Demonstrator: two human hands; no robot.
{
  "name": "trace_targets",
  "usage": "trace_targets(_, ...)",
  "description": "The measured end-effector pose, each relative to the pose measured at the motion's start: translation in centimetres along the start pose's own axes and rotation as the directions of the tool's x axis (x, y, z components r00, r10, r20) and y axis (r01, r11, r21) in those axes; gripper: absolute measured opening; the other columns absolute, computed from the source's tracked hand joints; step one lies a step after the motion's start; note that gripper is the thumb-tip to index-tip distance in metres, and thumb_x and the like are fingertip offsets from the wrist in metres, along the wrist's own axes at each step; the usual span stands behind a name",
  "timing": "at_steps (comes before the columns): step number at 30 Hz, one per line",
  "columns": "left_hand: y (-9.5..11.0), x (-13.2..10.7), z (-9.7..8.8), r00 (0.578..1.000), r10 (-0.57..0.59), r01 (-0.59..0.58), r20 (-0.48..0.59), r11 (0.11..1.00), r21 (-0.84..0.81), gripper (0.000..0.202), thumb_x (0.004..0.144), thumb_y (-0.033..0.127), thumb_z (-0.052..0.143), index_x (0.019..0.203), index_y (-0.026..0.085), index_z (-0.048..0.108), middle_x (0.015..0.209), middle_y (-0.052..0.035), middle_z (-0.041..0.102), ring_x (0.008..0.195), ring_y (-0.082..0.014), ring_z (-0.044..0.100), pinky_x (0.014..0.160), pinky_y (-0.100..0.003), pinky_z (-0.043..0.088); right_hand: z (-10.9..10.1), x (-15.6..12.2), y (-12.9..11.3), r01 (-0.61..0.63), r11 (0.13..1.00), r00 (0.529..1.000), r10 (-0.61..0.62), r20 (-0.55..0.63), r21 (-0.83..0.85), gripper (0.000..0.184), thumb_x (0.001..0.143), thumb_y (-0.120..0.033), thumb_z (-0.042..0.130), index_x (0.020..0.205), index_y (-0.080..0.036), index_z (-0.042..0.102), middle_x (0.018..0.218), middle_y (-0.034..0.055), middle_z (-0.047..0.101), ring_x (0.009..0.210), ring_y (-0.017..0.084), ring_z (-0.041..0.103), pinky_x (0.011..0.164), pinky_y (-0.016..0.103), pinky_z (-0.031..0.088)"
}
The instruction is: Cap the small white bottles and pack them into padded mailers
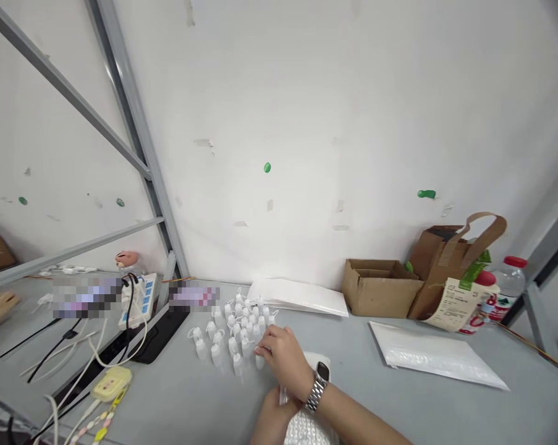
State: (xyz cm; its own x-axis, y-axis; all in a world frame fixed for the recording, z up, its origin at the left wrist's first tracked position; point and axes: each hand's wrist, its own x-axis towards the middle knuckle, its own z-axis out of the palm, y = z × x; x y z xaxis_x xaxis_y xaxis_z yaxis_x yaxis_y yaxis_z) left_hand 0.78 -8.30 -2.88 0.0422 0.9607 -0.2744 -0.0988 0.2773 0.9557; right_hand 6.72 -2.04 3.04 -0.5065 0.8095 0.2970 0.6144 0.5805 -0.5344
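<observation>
My right hand [285, 355], with a metal-band watch [318, 388] on its wrist, reaches to the right edge of a group of small white squeeze bottles [236, 327]. Its fingers pinch the top of one small white bottle [260, 361] at the near right of the group. Below it, partly covered by the right wrist, my left hand [276, 411] grips a white bubble mailer [301, 429] at the front of the table. Most of the left fingers are hidden. The other bottles stand upright, several with looped cap straps.
Flat white mailers [301, 296] lie by the wall, and another mailer [436, 355] lies to the right. Behind are a cardboard box [380, 296], a paper bag [434, 259] and a red-capped bottle [510, 284]. Leftward are a black tray [160, 337], cables, and a power strip [139, 303].
</observation>
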Motion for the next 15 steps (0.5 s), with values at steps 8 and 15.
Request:
trace_targets(8,-0.7,-0.1,0.2,0.997,-0.080,0.078,0.007,0.941,-0.330,0.052,0.042,0.044,0.082,0.077,0.007,0.069,0.067,-0.0123,0.071,0.064,-0.0259,0.065,0.064,-0.035,0.048,-6.5,-4.0,1.3,-0.025,0.942,0.889,0.174,-0.424,0.334,0.024,0.089,-0.035,0.044,0.080,-0.020,0.060,0.071,0.0014,0.063,0.069,0.016,0.057,0.066,0.026,0.043)
trace_targets(15,0.3,-0.3,1.3,0.997,-0.059,0.069,0.040,0.952,-0.299,0.052,0.036,0.037,0.085,0.077,0.009,0.070,0.072,-0.0121,0.072,0.067,-0.0245,0.064,0.066,-0.033,0.047,-7.3,-7.8,4.4,-0.095,0.971,0.890,0.181,-0.419,0.217,0.030,0.087,-0.043,0.044,0.075,-0.021,0.061,0.069,0.0024,0.064,0.067,0.018,0.057,0.065,0.028,0.043)
